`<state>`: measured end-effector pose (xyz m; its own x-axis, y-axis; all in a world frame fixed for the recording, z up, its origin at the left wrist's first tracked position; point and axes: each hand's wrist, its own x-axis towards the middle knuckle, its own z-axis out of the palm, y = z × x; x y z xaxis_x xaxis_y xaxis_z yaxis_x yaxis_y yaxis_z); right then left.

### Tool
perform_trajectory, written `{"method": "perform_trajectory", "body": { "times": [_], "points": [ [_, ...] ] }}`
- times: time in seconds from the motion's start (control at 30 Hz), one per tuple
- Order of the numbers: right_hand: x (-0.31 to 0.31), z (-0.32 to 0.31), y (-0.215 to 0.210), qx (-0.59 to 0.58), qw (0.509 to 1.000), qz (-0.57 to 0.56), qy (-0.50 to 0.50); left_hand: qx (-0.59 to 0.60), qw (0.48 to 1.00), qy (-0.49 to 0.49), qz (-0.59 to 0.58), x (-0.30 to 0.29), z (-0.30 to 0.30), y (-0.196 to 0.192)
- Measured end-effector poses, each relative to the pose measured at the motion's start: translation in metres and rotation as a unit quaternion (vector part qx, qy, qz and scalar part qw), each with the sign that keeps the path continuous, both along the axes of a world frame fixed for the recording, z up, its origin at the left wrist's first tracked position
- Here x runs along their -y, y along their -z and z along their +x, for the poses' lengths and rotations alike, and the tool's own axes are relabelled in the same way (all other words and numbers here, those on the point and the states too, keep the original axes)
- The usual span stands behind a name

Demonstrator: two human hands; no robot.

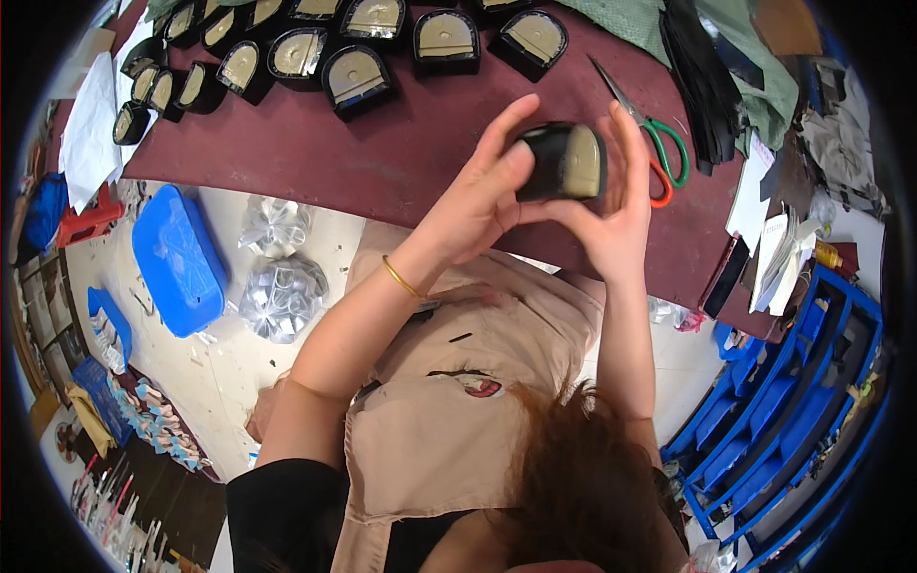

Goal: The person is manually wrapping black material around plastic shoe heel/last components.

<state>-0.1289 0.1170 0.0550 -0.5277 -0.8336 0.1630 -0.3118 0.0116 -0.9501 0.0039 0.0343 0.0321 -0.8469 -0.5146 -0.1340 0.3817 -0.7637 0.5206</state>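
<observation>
Hands at a dark red table (315, 153): left hand (478, 196) and right hand (616, 205) both clasp a black D-shaped piece with a tan face (565, 162), held above the tabletop — similar pieces (355, 76) lie in rows behind, scissors (659, 143) just beside the right hand

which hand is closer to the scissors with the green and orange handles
Right. The right hand grips the black piece with its fingers just beside the scissors on the dark red table. The left hand holds the piece's far side, farther off.
</observation>
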Motion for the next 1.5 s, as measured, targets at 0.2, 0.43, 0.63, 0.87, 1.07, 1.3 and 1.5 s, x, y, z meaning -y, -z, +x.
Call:
{"method": "perform_trajectory", "body": {
  "times": [0.2,0.43,0.63,0.87,1.07,1.3,1.5],
  "points": [
    [0.000,0.010,0.027,0.204,0.976,0.028,-0.069,-0.004,0.998,0.038,0.043,0.004,0.003,0.020],
    [-0.001,0.011,0.029,0.179,0.983,0.027,-0.004,0.132,0.990,0.006,-0.038,-0.001,-0.008,0.012],
    [-0.001,0.008,0.022,0.337,0.941,0.002,-0.041,0.114,0.992,-0.019,-0.043,-0.005,-0.005,0.017],
    [0.002,0.011,0.029,0.354,0.935,-0.033,0.006,0.138,0.983,-0.063,-0.107,-0.008,-0.015,0.018],
    [0.000,0.015,0.025,0.285,0.958,0.027,-0.021,0.105,0.985,-0.059,-0.121,-0.014,-0.010,0.027],
    [0.002,-0.008,0.014,0.295,0.955,0.038,-0.019,0.134,0.971,-0.088,-0.177,-0.015,-0.014,0.024],
    [0.009,0.003,0.012,-0.149,0.974,0.170,0.017,0.194,0.934,-0.053,-0.296,-0.011,-0.008,0.023]
  ]
}}
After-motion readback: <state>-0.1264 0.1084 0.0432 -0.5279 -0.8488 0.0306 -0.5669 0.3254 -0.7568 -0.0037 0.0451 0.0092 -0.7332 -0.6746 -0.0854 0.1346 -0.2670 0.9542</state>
